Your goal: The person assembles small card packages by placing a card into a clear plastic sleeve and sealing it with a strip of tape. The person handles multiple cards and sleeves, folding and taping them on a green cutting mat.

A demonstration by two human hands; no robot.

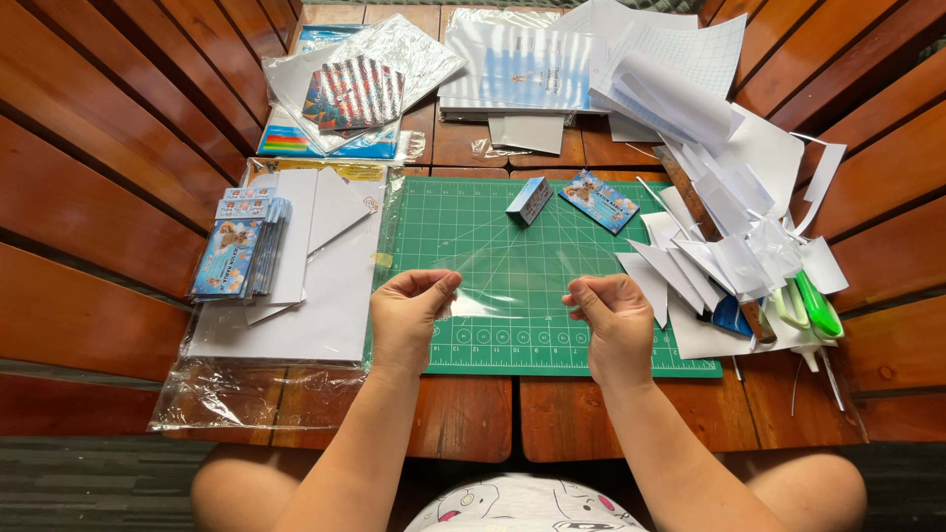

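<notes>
Holding a clear plastic sheet (pixel 507 286) taut over the green cutting mat (pixel 463 222): left hand (pixel 409 315) & right hand (pixel 611 320) are each pinching an edge w/ fingers clamped. Small box (pixel 529 200) is sitting nr mat's top.

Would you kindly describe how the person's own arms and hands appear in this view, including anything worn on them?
Both forearms are bare, with no sleeves reaching them. The left hand and right hand carry no gloves, and no rings, watch or bracelets are visible. The fingernails look short and unpainted. No markings show.
</notes>
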